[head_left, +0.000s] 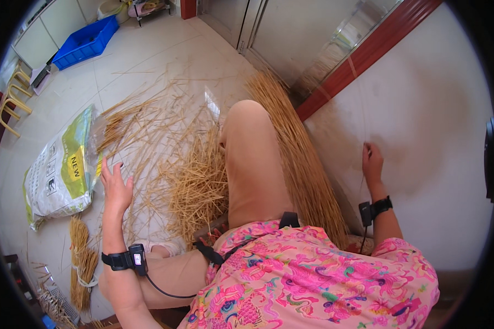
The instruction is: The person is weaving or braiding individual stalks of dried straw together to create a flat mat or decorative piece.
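My left hand (pixel 115 183) is raised at the left with its fingers apart and holding nothing, beside a white and green plastic bag (pixel 57 170). My right hand (pixel 371 156) is closed on a thin straw stalk (pixel 362 120) that rises from it against the pale wall on the right. A long bundle of straw stalks (pixel 302 164) lies along the wall, right of my bent knee. A heap of short straw pieces (pixel 195 186) is left of that knee, with loose stalks scattered round it.
A blue plastic crate (pixel 85 41) and wooden stools (pixel 11 109) stand at the back left. A tied straw bunch (pixel 82 268) lies below the bag, near a metal grate (pixel 57 296). A door with a red frame (pixel 357 63) borders the floor at the top right.
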A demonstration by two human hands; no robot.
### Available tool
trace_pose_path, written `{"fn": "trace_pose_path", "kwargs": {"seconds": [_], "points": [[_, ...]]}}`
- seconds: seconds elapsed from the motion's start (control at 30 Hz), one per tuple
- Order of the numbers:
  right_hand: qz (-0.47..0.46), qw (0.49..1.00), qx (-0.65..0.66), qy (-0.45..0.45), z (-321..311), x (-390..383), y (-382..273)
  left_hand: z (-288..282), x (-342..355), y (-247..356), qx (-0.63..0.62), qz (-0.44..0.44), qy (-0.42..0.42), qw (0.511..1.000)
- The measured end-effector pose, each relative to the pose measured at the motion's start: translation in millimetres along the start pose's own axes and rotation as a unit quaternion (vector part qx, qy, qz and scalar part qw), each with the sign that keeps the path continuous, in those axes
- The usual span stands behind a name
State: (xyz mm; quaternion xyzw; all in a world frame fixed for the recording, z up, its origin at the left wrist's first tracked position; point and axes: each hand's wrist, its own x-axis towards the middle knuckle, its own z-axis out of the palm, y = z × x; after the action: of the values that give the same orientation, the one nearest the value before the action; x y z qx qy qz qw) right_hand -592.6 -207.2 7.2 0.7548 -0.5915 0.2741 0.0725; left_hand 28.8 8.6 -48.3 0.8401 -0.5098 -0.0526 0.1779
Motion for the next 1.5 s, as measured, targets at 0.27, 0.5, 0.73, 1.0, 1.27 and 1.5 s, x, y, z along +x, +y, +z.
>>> {"fn": "trace_pose_path", "kwargs": {"seconds": [0.27,0.5,0.73,1.0,1.27,1.5], "points": [[0.088,0.914,0.094,-0.384,-69.4,84.0,-40.7,5.0,-3.7,-8.0,0.023,0.017,-0.025,0.999],[0.256,0.779,0.131,-0.557,-26.9,-64.1,116.4,5.6,-7.7,-4.1,-0.006,0.000,-0.081,0.997],[-0.225,0.643,-0.113,-0.723,-1.2,-191.3,188.2,13.5,-12.1,-13.6,0.013,-0.029,-0.125,0.992],[-0.085,0.814,-0.247,-0.519,81.0,-154.9,199.7,13.4,-10.9,-10.5,-0.003,-0.033,-0.152,0.988],[0.097,0.952,0.053,-0.285,72.5,53.1,-42.7,-1.1,-10.3,7.4,-0.036,-0.025,-0.158,0.987],[-0.106,0.919,0.346,-0.156,34.1,145.0,-274.8,-26.7,-10.0,23.3,-0.061,0.003,-0.124,0.990]]}}
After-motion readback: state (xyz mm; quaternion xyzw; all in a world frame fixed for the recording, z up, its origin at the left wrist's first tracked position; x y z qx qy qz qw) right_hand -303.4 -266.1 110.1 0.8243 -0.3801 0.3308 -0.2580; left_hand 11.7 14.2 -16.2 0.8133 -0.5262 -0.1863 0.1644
